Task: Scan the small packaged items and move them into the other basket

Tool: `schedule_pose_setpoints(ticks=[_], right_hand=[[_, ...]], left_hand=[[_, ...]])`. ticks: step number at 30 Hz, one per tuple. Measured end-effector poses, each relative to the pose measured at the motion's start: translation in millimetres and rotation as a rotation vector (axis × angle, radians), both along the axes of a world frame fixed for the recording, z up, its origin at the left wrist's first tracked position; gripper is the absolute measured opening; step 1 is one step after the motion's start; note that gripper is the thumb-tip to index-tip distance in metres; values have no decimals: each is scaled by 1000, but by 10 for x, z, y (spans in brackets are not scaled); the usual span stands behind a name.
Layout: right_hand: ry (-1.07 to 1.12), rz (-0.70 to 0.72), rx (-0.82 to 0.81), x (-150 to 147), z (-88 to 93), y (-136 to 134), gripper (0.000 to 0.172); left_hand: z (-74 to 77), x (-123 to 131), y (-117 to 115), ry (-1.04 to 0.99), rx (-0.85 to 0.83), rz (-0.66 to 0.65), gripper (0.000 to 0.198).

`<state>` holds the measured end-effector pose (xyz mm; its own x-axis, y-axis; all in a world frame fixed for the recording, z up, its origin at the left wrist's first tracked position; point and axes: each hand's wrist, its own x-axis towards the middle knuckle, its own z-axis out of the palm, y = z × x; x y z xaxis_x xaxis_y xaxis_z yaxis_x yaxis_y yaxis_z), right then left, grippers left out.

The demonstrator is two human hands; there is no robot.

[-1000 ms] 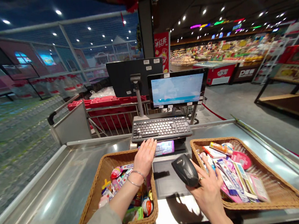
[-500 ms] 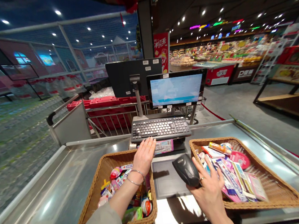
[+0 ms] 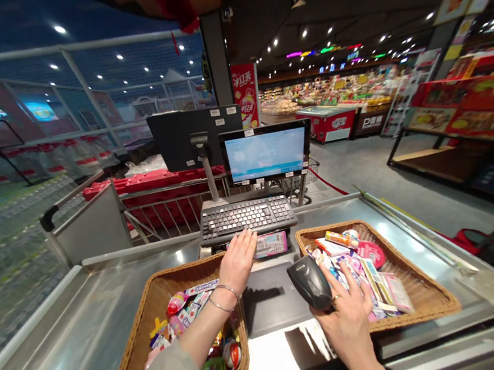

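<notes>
My left hand (image 3: 237,263), with a silver bangle at the wrist, is closed on a flat pink-edged packet (image 3: 271,244), just in front of the black keyboard (image 3: 246,216). The fingers lie together and cover the packet's left part. In my right hand (image 3: 347,311) is a black barcode scanner (image 3: 309,283), its head tilted toward the left; the palm hides its grip. Beneath my left forearm stands a wicker basket (image 3: 128,337) of small packaged sweets and toys. Behind my right fingers a second wicker basket (image 3: 432,297) holds several flat packs and sticks.
A grey flat plate (image 3: 269,308) is set in the metal counter (image 3: 64,351) between the baskets. Behind the keyboard stand a lit screen (image 3: 268,153) and a dark monitor back (image 3: 187,138). Metal carts (image 3: 170,215) are beyond the counter, with shop shelves at the right.
The view has turned to the right, so counter, baskets and screens sit farther left. My left hand and the packet have shifted rightward along the keyboard's front; the scanner stays in my right hand.
</notes>
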<state>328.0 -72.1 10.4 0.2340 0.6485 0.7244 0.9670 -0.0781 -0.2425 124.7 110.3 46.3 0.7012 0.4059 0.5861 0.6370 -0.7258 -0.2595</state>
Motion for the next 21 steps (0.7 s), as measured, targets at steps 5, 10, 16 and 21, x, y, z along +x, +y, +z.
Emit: schedule_pose_setpoints(ticks=[5,10,16,21], right_hand=[[23,-51,34,88,16,-87,32],[15,-96,63,197,49,-167,37],[30,-197,50,310,17,-265,49],[71,-253,70,391,33,-366,53]], left_hand=[[8,205,11,-10,-3,-58,58],[8,416,10,-7,-25,-104,60],[9,675,-24,11,-34,-175,60],[-20,917,-59,41,-38,-238,58]])
